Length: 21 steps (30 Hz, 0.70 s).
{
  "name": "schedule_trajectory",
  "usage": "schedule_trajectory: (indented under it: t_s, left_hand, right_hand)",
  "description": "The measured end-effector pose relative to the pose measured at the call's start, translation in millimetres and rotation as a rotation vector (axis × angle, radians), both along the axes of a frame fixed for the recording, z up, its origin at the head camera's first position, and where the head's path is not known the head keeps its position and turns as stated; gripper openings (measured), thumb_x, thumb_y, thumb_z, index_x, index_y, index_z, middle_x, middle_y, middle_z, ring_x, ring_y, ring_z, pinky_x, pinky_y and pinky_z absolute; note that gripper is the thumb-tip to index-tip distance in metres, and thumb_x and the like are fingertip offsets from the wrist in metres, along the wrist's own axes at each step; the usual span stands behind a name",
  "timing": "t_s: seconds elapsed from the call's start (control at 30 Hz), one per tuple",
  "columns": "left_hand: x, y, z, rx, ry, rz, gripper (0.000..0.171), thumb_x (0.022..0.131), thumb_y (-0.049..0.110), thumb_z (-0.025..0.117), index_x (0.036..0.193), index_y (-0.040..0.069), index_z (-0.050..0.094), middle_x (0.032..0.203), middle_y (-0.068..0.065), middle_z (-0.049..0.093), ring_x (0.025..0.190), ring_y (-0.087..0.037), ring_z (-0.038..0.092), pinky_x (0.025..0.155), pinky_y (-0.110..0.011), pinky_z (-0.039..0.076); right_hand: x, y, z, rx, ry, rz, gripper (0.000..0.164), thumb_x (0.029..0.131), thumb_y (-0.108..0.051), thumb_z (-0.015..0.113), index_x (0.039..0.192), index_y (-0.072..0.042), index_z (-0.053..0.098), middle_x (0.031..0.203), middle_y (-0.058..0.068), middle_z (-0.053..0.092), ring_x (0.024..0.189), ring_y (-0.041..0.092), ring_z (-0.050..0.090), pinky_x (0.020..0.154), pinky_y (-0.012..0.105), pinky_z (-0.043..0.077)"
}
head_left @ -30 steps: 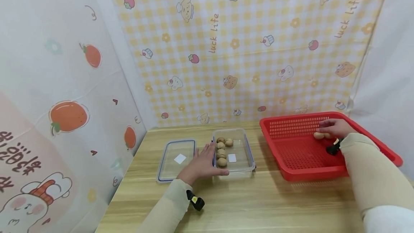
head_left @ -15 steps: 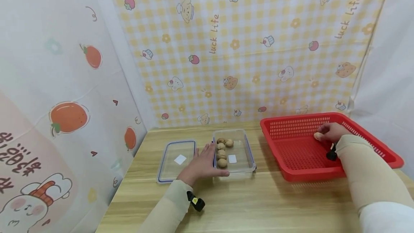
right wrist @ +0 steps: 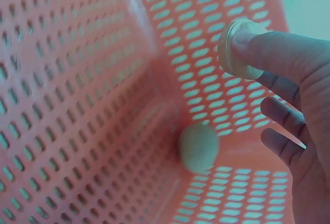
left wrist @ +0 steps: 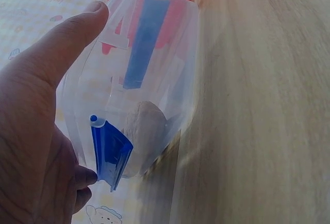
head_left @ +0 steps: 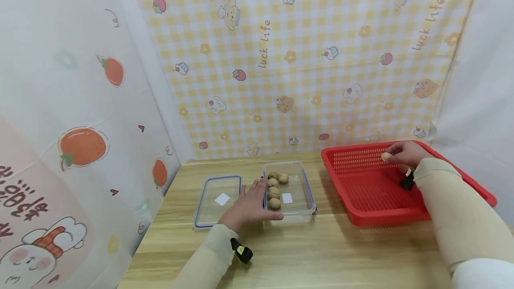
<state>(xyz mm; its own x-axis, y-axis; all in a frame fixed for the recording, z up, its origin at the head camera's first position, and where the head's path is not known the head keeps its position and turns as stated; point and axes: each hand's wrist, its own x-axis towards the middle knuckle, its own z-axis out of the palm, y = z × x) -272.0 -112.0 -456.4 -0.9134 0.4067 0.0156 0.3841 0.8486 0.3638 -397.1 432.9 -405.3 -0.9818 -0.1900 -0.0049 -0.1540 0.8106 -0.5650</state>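
right hand pinches walnut, long axis seemingly across thumb.

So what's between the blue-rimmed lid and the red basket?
Head view: the left hand, then the clear container with walnuts inside, then bare tabletop.

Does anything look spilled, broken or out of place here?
Nothing stands out. The visible walnuts are in the clear box, in the red basket, or in the right grip; the lid lies flat beside the box.
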Motion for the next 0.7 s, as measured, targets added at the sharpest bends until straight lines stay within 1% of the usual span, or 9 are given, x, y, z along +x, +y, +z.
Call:
schedule_trajectory:
  t_s: [0.1, 0.17, 0.27, 0.4, 0.53, 0.63, 0.7]
  left_hand:
    - [0.3, -0.9, 1.4, -0.003, -0.001, -0.001, 0.130, 0.073, 0.087, 0.060, 0.163, 0.008, 0.009, 0.169, -0.010, 0.013, 0.156, -0.027, 0.008, 0.120, -0.063, 0.001]
    - [0.6, -1.4, 2.2, 0.001, 0.001, -0.003, 0.130, 0.074, 0.086, 0.061, 0.163, 0.007, 0.010, 0.169, -0.010, 0.013, 0.156, -0.027, 0.008, 0.120, -0.063, 0.001]
    - [1.5, -2.3, 4.1, 0.001, 0.004, -0.005, 0.130, 0.074, 0.086, 0.061, 0.163, 0.007, 0.010, 0.169, -0.011, 0.013, 0.156, -0.028, 0.008, 0.120, -0.064, 0.001]
    - [2.8, -3.1, 6.7, 0.003, 0.006, -0.004, 0.129, 0.074, 0.086, 0.061, 0.163, 0.007, 0.011, 0.169, -0.011, 0.013, 0.156, -0.030, 0.010, 0.120, -0.064, 0.001]
    - [3.4, -2.7, 7.2, 0.003, 0.002, -0.005, 0.129, 0.074, 0.085, 0.062, 0.163, 0.006, 0.010, 0.169, -0.012, 0.013, 0.155, -0.030, 0.010, 0.120, -0.064, 0.001]
    - [2.7, -2.0, 5.3, -0.001, 0.003, -0.008, 0.130, 0.074, 0.084, 0.062, 0.163, 0.005, 0.010, 0.169, -0.012, 0.013, 0.155, -0.030, 0.011, 0.120, -0.063, 0.002]
    - [2.4, -1.6, 4.0, -0.001, 0.003, -0.008, 0.130, 0.074, 0.084, 0.062, 0.163, 0.005, 0.010, 0.169, -0.013, 0.014, 0.155, -0.030, 0.011, 0.120, -0.063, 0.002]
  right_hand:
    - [1.4, -12.7, 16.4, 0.023, 0.045, 0.022, 0.058, 0.090, -0.043, 0.076, 0.117, 0.008, 0.066, 0.103, 0.015, 0.071, 0.093, 0.029, 0.064, 0.078, 0.044, 0.054]
    - [3.2, -23.2, 27.0, 0.017, 0.068, 0.033, 0.057, 0.090, -0.042, 0.076, 0.117, 0.008, 0.067, 0.104, 0.017, 0.071, 0.096, 0.031, 0.065, 0.080, 0.046, 0.053]
    - [2.8, -37.7, 38.9, 0.013, 0.108, 0.048, 0.055, 0.090, -0.041, 0.077, 0.118, 0.006, 0.069, 0.105, 0.017, 0.072, 0.098, 0.030, 0.065, 0.082, 0.044, 0.052]
    - [-3.3, -55.5, 46.0, -0.024, 0.135, 0.049, 0.054, 0.090, -0.042, 0.076, 0.121, 0.001, 0.069, 0.108, 0.013, 0.073, 0.099, 0.025, 0.065, 0.084, 0.040, 0.050]
    - [-5.7, -76.2, 49.6, -0.103, 0.144, 0.029, 0.055, 0.090, -0.044, 0.076, 0.122, 0.000, 0.070, 0.109, 0.012, 0.074, 0.097, 0.019, 0.065, 0.085, 0.035, 0.050]
    - [-4.4, -94.4, 52.2, -0.149, 0.156, 0.027, 0.055, 0.091, -0.043, 0.074, 0.124, 0.000, 0.069, 0.112, 0.015, 0.073, 0.099, 0.021, 0.065, 0.089, 0.036, 0.049]
    - [-4.0, -107.6, 52.4, -0.186, 0.148, 0.027, 0.057, 0.092, -0.043, 0.074, 0.128, 0.000, 0.068, 0.118, 0.018, 0.071, 0.105, 0.024, 0.064, 0.094, 0.039, 0.048]
